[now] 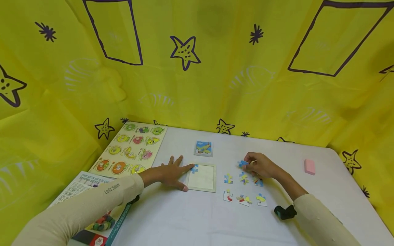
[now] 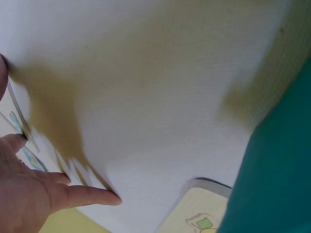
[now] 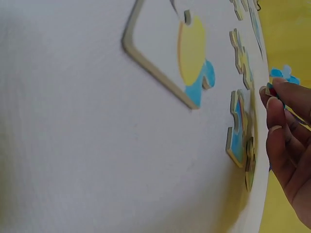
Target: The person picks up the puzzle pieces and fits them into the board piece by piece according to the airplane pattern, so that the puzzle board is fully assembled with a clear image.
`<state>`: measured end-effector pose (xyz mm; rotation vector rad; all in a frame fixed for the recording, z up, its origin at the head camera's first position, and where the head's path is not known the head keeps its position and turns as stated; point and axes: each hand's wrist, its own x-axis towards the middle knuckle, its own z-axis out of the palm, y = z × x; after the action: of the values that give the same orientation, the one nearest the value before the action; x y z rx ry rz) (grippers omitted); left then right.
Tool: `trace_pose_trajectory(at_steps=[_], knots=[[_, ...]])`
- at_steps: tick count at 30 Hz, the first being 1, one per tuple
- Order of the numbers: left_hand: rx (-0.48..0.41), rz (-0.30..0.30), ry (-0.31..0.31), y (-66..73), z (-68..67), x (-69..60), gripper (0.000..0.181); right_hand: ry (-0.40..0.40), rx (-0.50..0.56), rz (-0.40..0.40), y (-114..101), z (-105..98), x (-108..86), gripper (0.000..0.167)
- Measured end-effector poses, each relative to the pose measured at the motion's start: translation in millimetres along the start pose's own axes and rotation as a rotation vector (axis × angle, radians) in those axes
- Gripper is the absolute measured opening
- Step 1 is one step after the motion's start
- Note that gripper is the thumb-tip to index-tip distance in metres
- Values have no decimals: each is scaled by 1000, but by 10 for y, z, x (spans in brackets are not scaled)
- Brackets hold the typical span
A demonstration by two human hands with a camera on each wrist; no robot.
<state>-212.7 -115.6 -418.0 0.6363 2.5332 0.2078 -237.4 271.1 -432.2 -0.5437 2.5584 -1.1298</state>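
Note:
My left hand (image 1: 173, 173) rests with spread fingers at the left side of a square puzzle tray (image 1: 210, 166). Its index fingertip touches a blue puzzle piece (image 1: 195, 168) in the tray's upper left corner. In the left wrist view, the straight fingers (image 2: 90, 196) reach over the white cloth. To the right of the tray, my right hand (image 1: 261, 165) pinches a blue puzzle piece (image 1: 243, 164) between thumb and fingertips; the piece also shows as a blue shape (image 3: 285, 74) in the right wrist view. Below this hand lie several loose pieces (image 1: 228, 178) in rough rows.
A small airplane picture (image 1: 203, 149) lies behind the tray. At the left are a fruit board (image 1: 127, 150) and a printed box (image 1: 72, 188). A pink block (image 1: 309, 166) sits at the right. A yellow curtain (image 1: 212, 95) hangs behind the white table.

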Motion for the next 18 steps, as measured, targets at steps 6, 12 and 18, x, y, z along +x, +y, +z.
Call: trace_pose_trajectory(at_steps=[6, 12, 18], knots=[[-7, -1, 2, 11, -11, -12, 94, 12, 6, -30, -34, 8, -2, 15], [-9, -6, 2, 16, -14, -18, 94, 45, 15, -41, -117, 54, -23, 25], [11, -9, -1, 20, -6, -13, 93, 58, 64, -73, -187, 113, -44, 22]])
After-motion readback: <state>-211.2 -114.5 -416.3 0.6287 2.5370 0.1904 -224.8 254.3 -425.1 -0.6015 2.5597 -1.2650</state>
